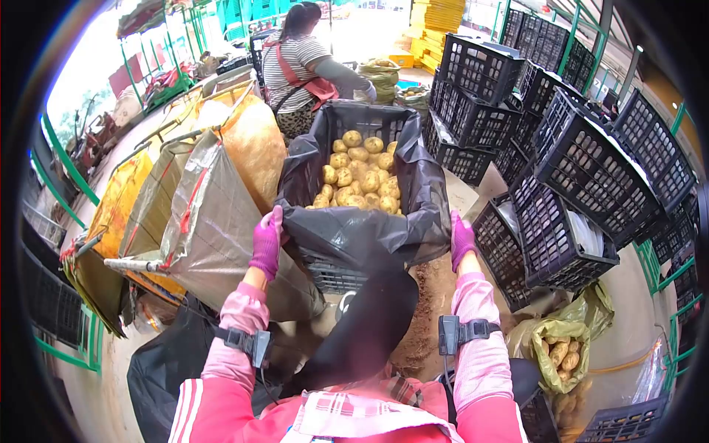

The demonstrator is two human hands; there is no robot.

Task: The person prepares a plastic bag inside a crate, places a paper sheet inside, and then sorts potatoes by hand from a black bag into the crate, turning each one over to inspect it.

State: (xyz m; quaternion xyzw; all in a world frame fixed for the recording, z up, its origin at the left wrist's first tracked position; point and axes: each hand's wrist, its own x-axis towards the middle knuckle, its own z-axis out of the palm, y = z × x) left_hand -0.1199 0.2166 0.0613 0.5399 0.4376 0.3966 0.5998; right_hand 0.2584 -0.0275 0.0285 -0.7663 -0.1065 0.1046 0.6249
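A black plastic crate point(336, 276) stands in front of me, lined with a black plastic liner point(354, 230) that folds over its rim. Inside lies a heap of yellow potatoes point(362, 177). My left hand point(267, 240), in a purple glove, is closed at the liner's near left edge. On the opposite side, my right hand point(463, 238), gloved the same way, closes on the near right edge. The fingertips are partly hidden by the liner. My dark-clad knee is raised against the crate's near side.
A co-worker point(299, 74) sits beyond the crate. Stacked black crates point(591, 177) rise on the right, near an open green sack point(550, 347) of potatoes. Large sacks on a metal frame point(214, 199) stand close on the left. Yellow crates point(436, 29) are piled behind.
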